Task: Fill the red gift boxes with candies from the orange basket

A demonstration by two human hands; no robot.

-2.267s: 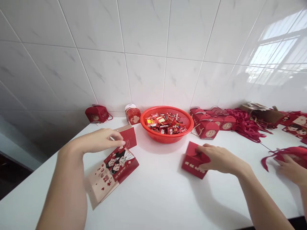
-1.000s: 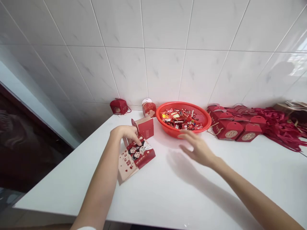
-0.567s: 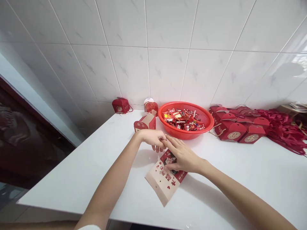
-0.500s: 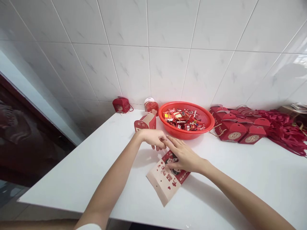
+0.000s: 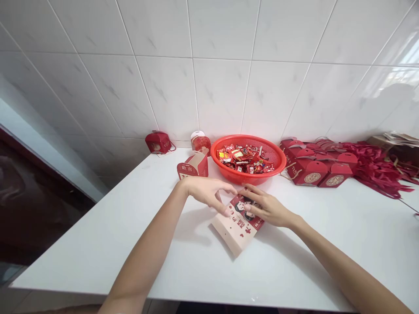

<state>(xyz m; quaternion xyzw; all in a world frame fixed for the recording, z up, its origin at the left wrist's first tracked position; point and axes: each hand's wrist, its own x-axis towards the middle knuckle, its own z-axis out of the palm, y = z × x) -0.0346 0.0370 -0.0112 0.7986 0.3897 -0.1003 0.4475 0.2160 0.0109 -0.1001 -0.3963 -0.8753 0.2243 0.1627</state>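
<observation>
A flat paper bag, cream and red with printed figures and red characters, lies tilted on the white table. My right hand rests on its red upper part, fingers apart. Over the bag's upper left edge is my left hand, its thumb and fingers spread with nothing between them. Just behind my left hand stands an open red and cream box. A red plastic basket full of wrapped sweets sits beyond both hands.
Several red boxes with gold emblems stand at the right, beside dark red ribbons or bags. A small red box and a red and white item are by the tiled wall. The table's left edge slants away.
My left hand has opened, its thumb and fingers spreading apart. My right hand and the bag have shifted slightly to the right and up in view. The camera view has moved a little.
</observation>
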